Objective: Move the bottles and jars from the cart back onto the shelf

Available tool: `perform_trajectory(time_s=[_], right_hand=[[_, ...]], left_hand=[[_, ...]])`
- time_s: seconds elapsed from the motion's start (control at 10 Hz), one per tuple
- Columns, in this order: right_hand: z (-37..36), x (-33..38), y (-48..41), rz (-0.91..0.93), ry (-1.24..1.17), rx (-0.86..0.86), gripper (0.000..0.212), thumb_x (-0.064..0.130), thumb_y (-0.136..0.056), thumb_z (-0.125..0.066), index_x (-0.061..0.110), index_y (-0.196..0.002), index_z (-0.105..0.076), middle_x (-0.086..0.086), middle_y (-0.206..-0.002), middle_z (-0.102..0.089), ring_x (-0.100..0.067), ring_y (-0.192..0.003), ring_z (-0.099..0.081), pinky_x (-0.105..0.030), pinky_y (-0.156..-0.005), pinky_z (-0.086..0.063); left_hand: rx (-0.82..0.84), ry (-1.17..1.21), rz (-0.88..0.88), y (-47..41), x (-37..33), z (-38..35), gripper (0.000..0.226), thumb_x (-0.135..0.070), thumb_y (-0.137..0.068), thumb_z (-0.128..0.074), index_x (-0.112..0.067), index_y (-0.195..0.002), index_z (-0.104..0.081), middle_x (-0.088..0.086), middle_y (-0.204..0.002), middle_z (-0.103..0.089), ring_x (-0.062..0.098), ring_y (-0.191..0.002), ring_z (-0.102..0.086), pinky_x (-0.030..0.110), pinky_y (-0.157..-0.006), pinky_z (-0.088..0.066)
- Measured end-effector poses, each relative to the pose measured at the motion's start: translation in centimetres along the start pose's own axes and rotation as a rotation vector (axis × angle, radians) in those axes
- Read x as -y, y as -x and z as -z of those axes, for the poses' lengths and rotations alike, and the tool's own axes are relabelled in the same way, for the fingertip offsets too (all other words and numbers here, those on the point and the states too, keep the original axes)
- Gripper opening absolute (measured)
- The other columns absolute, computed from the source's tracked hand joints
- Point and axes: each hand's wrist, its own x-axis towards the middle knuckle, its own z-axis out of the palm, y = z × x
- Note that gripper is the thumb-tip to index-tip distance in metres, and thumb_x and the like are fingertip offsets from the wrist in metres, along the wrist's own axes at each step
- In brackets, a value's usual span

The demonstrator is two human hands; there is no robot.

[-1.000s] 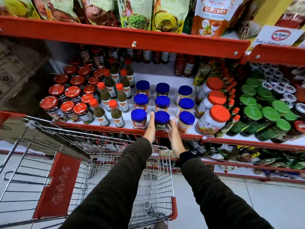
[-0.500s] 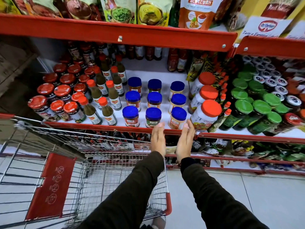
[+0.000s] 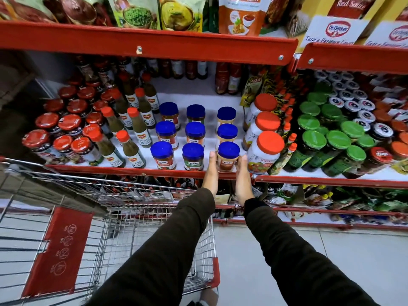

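Note:
Blue-lidded jars stand in three rows on the white shelf (image 3: 106,167) with its red front edge. My left hand (image 3: 211,173) and my right hand (image 3: 242,180) lie flat against the two sides of the front right blue-lidded jar (image 3: 228,157), which stands upright at the shelf's front edge. Beside it stand the middle front jar (image 3: 193,156) and the left front jar (image 3: 163,155). The wire cart (image 3: 154,187) sits below to the left; I see no bottles in the part of its basket that shows.
Green sauce bottles (image 3: 130,149) and red-lidded jars (image 3: 64,146) fill the shelf's left side. Large orange-lidded jars (image 3: 266,151) stand close to the right of my right hand, with green-lidded jars (image 3: 331,142) beyond. A red upper shelf (image 3: 154,44) overhangs. The cart's red flap (image 3: 57,250) is folded down.
Both hands have left the middle front jar, moved right along the shelf edge and closed in on the front right jar. The view shifted slightly right.

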Motion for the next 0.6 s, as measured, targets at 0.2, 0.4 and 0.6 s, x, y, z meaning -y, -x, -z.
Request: perform_trajectory(time_s=[0.2,0.4,0.6], right_hand=[[1.0,0.8,-0.4,-0.025,0.078,0.036,0.058,0.05,-0.109,-0.021,0.021,-0.155,-0.041,0.001,-0.158,-0.047,-0.01,-0.143,-0.042,-0.035,-0.125,-0.027],[1.4,1.3,-0.2,-0.05,0.116,0.059,0.059,0.051,-0.108,-0.023,0.022,-0.159,-0.035,-0.001,-0.165,-0.038,-0.017,-0.153,-0.033,-0.042,-0.129,-0.022],[3.6,2.5,2.0,-0.055,0.142,0.092,0.065,0.054,-0.108,-0.022,0.017,-0.161,-0.026,-0.006,-0.168,-0.032,-0.021,-0.153,-0.035,-0.046,-0.128,-0.024]], left_hand=[[-0.063,-0.09,0.04,0.4,1.0,0.2,0.062,-0.066,-0.099,-0.02,-0.036,-0.15,-0.037,-0.011,-0.142,-0.048,0.002,-0.127,-0.04,0.028,-0.11,-0.025],[-0.035,-0.119,0.125,1.1,-0.3,0.3,0.073,-0.072,-0.094,-0.021,-0.033,-0.155,-0.029,0.001,-0.164,-0.032,0.018,-0.151,-0.028,0.036,-0.119,-0.018],[-0.109,-0.229,-0.091,3.4,-0.4,1.5,0.065,-0.064,-0.099,-0.028,-0.034,-0.157,-0.024,-0.007,-0.166,-0.024,0.011,-0.152,-0.023,0.024,-0.117,-0.018]])
